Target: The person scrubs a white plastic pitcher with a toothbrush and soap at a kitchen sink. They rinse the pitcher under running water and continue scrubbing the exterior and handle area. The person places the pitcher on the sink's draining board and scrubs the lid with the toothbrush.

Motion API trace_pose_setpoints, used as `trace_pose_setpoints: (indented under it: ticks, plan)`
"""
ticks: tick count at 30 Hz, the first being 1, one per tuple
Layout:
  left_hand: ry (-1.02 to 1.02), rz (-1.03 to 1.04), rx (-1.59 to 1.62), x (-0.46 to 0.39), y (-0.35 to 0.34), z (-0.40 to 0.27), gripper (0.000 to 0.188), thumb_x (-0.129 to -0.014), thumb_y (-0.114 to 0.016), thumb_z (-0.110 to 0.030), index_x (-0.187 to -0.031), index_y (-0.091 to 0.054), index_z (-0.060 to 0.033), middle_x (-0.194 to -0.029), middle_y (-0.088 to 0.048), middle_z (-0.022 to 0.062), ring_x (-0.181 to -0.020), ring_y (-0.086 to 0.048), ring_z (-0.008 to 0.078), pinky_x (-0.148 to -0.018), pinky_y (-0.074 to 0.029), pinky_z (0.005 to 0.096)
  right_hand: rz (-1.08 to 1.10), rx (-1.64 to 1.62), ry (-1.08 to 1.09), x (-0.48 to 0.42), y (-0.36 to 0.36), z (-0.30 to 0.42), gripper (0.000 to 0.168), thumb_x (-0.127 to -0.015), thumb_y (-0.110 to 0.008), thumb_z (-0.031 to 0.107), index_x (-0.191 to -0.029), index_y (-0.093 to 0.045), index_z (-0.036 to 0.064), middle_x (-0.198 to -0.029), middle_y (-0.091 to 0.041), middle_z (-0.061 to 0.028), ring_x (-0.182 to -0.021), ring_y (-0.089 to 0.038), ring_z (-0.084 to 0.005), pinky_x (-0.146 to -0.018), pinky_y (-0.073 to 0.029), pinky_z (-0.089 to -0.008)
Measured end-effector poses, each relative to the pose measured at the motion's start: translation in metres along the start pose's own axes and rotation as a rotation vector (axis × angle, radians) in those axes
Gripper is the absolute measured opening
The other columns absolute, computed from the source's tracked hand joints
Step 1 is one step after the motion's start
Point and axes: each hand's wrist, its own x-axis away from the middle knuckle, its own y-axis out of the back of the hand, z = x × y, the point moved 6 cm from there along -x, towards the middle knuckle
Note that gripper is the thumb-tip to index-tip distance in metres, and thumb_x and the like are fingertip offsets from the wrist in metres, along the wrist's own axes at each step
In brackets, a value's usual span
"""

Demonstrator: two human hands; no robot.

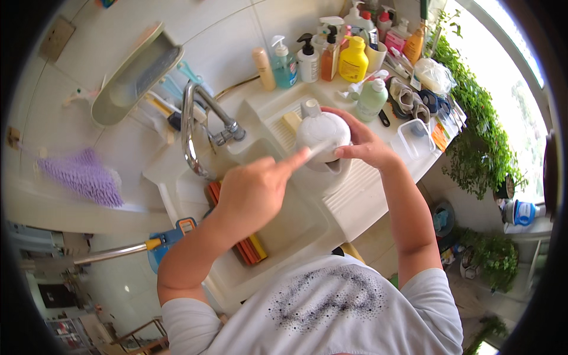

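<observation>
A white kettle [323, 128] stands over the ribbed drainboard beside the sink, its lid facing up and its dark spout opening towards me. My right hand [361, 142] grips its right side, fingers behind and thumb at the front. In my left hand [255, 195] is a thin white stick-like tool [320, 150], perhaps a toothbrush; it is blurred by motion. The index finger lies stretched along this tool, whose far end meets the kettle's lid area. A yellowish soap bar [291, 121] lies just left of the kettle.
A chrome faucet [188, 128] arches over the sink basin [293, 230]. An orange sponge mop head [250, 250] rests in the basin, its steel pole [111, 254] reaching left. Several pump bottles [309, 62] line the wall. A clear plastic box [415, 140] and small shoes [401, 95] stand right.
</observation>
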Motion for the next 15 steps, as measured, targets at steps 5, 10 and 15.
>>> trace_pose_setpoints:
  ticks: [5,10,15]
  plan:
    - [0.052,-0.11,-0.003,0.015,0.006,0.022,0.048,-0.083,-0.062,0.001,-0.127,-0.063,-0.0198,-0.067,-0.053,0.0111,-0.056,-0.052,0.0289,-0.053,-0.043,0.0383,-0.026,0.008,-0.008,0.001,0.002,0.001,0.094,-0.07,-0.082,0.026,-0.148,-0.033,0.009,-0.14,-0.046,-0.0087,-0.132,-0.04,-0.022,-0.112,-0.029,-0.0373]
    - [0.067,-0.265,0.125,0.036,-0.019,0.036,0.05,-0.083,-0.062,0.004,-0.128,-0.062,-0.0177,-0.066,-0.053,0.0106,-0.054,-0.05,0.0265,-0.052,-0.044,0.0351,-0.053,0.02,-0.046,0.001,-0.004,0.006,0.093,-0.069,-0.082,0.026,-0.147,-0.034,0.008,-0.139,-0.046,-0.0089,-0.133,-0.04,-0.0221,-0.112,-0.029,-0.0368]
    - [0.011,-0.505,0.39,0.057,-0.07,0.037,0.054,-0.082,-0.061,0.006,-0.131,-0.06,-0.0158,-0.066,-0.053,0.0088,-0.053,-0.052,0.0233,-0.051,-0.045,0.0342,-0.135,0.362,-0.136,-0.001,-0.009,0.028,0.088,-0.07,-0.082,0.025,-0.143,-0.038,0.005,-0.129,-0.053,-0.0108,-0.121,-0.051,-0.0216,-0.103,-0.039,-0.0343]
